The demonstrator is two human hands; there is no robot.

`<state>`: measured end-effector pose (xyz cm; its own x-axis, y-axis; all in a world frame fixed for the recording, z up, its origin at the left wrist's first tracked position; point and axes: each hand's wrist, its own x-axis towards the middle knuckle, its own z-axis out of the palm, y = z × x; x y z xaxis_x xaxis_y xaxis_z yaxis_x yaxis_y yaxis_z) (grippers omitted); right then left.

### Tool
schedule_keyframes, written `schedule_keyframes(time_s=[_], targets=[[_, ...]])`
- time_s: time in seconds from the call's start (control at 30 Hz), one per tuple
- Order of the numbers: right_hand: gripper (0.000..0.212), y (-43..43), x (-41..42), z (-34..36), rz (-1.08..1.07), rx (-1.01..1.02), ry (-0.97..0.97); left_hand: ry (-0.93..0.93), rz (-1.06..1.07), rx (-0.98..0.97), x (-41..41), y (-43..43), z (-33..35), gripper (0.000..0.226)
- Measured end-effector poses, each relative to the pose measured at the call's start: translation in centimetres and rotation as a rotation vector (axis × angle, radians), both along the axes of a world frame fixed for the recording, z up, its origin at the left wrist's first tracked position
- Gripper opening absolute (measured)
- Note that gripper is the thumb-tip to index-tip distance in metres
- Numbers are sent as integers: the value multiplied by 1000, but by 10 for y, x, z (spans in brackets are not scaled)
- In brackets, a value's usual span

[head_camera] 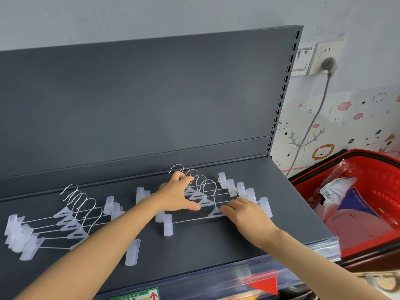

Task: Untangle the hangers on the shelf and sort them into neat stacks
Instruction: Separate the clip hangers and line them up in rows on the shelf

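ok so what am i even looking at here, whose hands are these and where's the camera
No robot here: a person wears one camera on the head, looking down at their own bare hands. In front is a dark grey shelf with clear clip hangers in two fanned groups, a left group and a right group. The left hand rests open on the right group near the hooks; the right hand lies flat on the nearest hanger of it. Neither hand lifts anything. A red basket stands to the right.
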<state>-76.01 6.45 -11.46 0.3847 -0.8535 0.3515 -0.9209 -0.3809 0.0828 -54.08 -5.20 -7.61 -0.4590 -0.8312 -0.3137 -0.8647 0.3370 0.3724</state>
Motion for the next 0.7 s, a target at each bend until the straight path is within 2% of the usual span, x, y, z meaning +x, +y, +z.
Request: schedule_keyframes(time_s=[0.17, 0.43, 0.7], targets=[[26, 1, -1, -5, 9, -7, -48, 12, 2, -34, 3, 3, 5, 99], [33, -4, 14, -2, 26, -88, -115, 48, 4, -147, 34, 15, 19, 86], [31, -13, 57, 1, 182, -95, -125, 7, 85, -201, 109, 57, 18, 75]])
